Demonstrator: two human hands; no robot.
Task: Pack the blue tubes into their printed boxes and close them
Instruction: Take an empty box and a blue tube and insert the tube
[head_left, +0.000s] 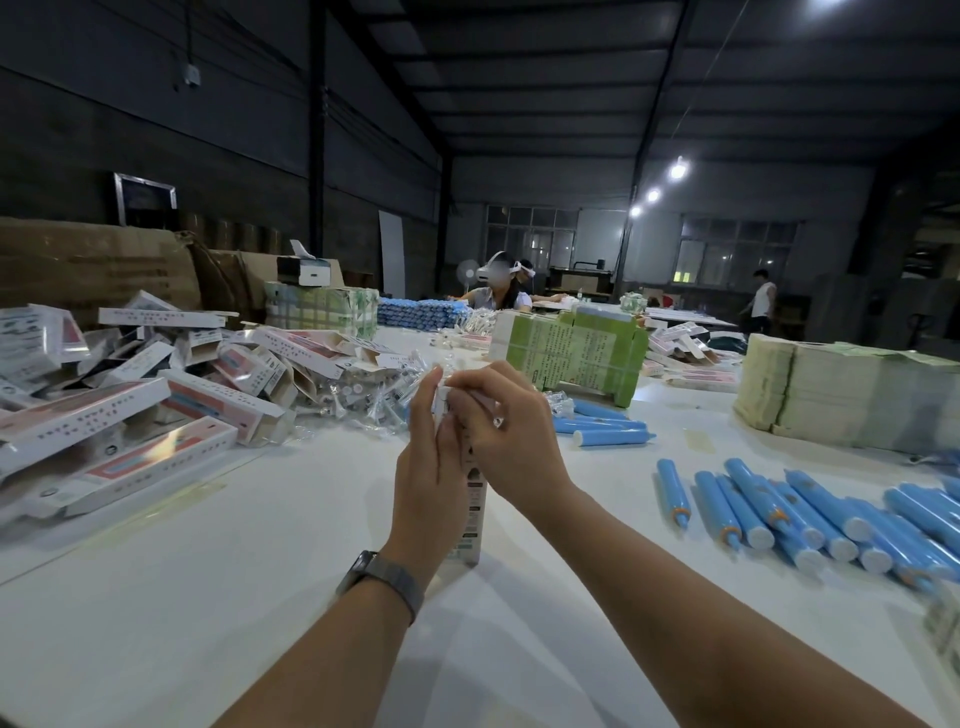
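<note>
Both hands grip one tall white printed cardboard box (471, 512) standing upright on end, left hand (428, 467) curled along its side, right hand (506, 426) pinching its 12 o'clock top flap.

Glossy printed card boxes (197, 452) lie on a smooth matt white table (260, 545) near shiny blue plastic tubes (810, 514).

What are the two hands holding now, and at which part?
One upright printed box. The left hand holds its side along the upper part; the right hand pinches its top end, at the flap.
</note>
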